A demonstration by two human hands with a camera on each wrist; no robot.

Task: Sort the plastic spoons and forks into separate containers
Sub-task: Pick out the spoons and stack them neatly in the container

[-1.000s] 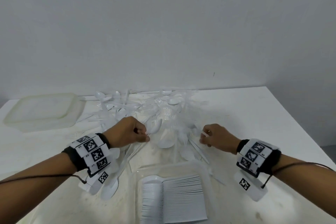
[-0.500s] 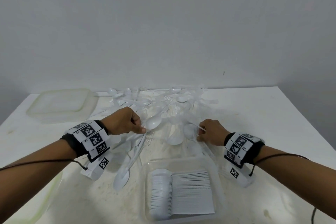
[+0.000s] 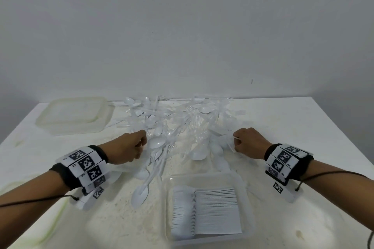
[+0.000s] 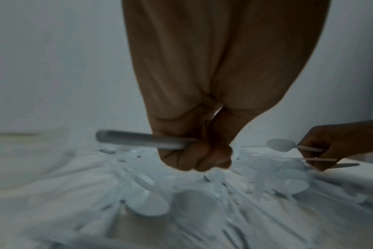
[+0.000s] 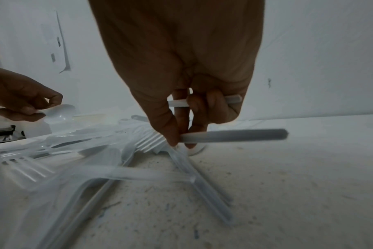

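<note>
A white table [image 3: 303, 119] is carrying a loose pile of plastic cutlery [image 3: 182, 123]. The left hand [image 3: 129, 148] is pinching a spoon [image 3: 156, 143] by its handle; the right hand [image 3: 250, 143] is gripping two white handles [image 5: 232, 135] with curled fingers.

A plain white wall [image 3: 182, 26] stands behind a white table [image 3: 303, 123], and it has 1 small dark mark [image 3: 252, 81] low on the right. The table top looks scuffed and stained. The light is soft and even, with grey shade in the corners.
</note>
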